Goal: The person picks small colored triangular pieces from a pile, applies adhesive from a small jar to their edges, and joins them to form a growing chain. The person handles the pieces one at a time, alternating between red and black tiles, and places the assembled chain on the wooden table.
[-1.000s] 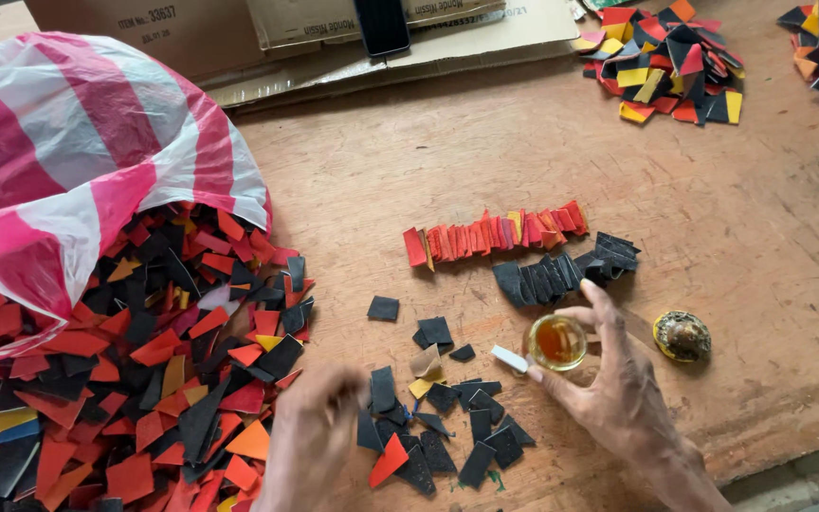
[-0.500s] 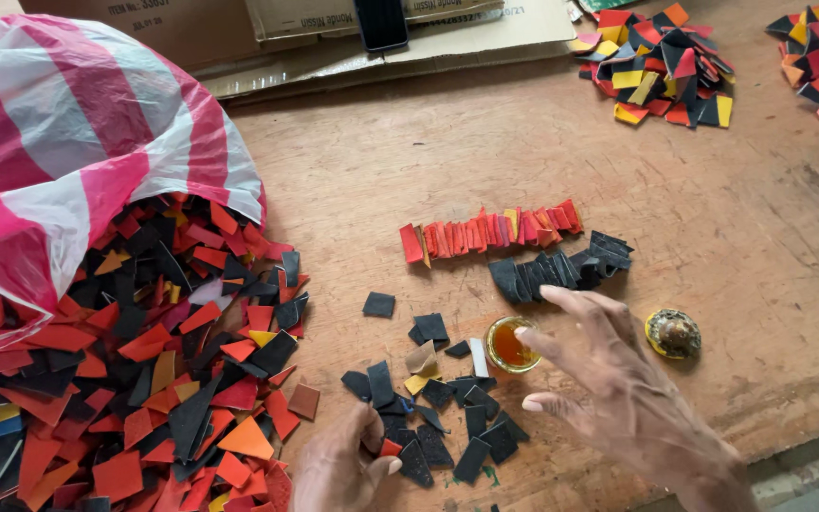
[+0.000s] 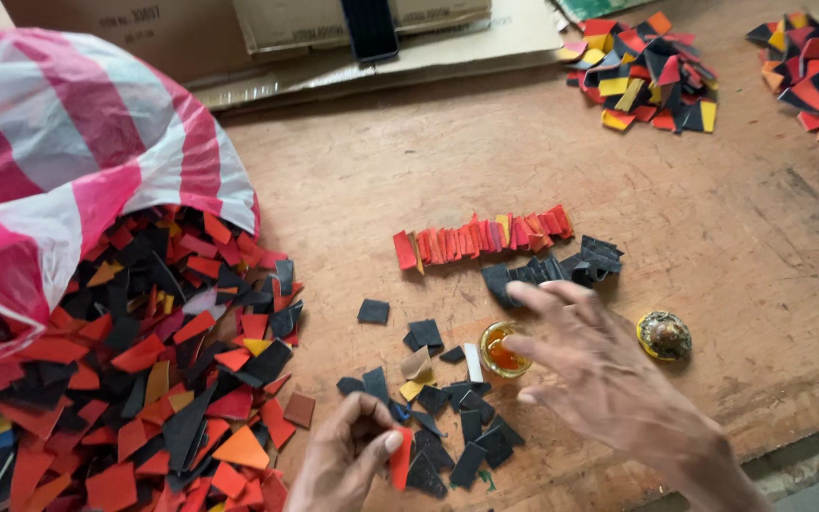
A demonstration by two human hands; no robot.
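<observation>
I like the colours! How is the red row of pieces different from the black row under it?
The red row is longer and lies nearly straight; the black row is shorter and curves. The red row has a few yellowish pieces mixed in; the black row is all dark. The right hand reaches over the black row's end, not the red. Both are overlapping pieces on the wooden table.

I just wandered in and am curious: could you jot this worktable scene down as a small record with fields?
Surface: worn wooden table
Left hand: pinching a red cut piece by the scattered black pieces
Right hand: fingers spread, hovering beside a small jar of amber liquid, holding nothing
Jar lid: lying apart, right of the hand
Sorted rows: red row above black row
Big heap: red, black, orange pieces spilling from a pink-and-white striped bag
Far piles: mixed red, yellow, black
</observation>
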